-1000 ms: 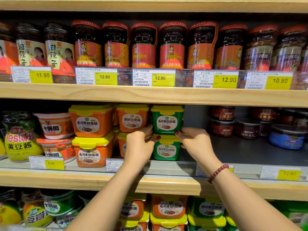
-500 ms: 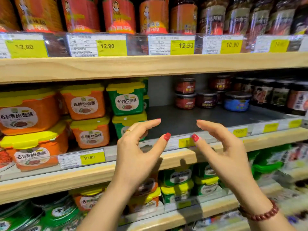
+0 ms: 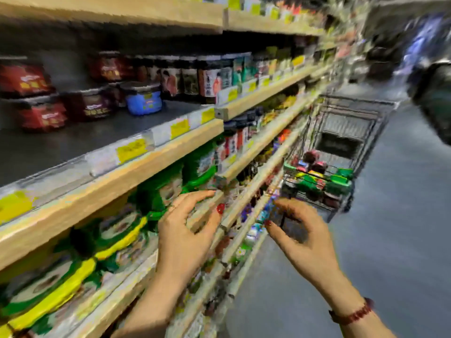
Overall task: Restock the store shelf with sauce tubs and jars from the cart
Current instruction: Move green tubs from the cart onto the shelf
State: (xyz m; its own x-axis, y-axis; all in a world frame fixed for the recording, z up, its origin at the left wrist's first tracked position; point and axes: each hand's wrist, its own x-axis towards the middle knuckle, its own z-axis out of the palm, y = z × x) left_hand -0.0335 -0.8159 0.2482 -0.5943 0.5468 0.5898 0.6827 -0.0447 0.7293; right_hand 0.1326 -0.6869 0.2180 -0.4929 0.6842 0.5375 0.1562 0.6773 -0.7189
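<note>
The picture is blurred by motion. My left hand point(image 3: 185, 230) and my right hand point(image 3: 300, 237) hover empty in front of the lower shelves, fingers curled and apart. The wire cart point(image 3: 341, 132) stands down the aisle to the right, with green and red tubs point(image 3: 317, 179) in its basket. On the middle shelf point(image 3: 151, 164) sit red tubs point(image 3: 41, 115), a dark tub point(image 3: 95, 106) and a blue tub point(image 3: 144, 101) towards the back, with a bare dark stretch in front of them. Green tubs with yellow lids point(image 3: 80, 264) fill the shelf below.
Dark jars point(image 3: 192, 76) line the middle shelf further right. Yellow price tags point(image 3: 131, 148) run along the shelf edges. The grey aisle floor point(image 3: 390, 240) lies to the right. A dark blurred shape point(image 3: 434, 101) sits at the right edge.
My view has swung right along the aisle, bringing the cart into sight. Both hands have come away from the green tubs on the shelf and now hang lower, empty.
</note>
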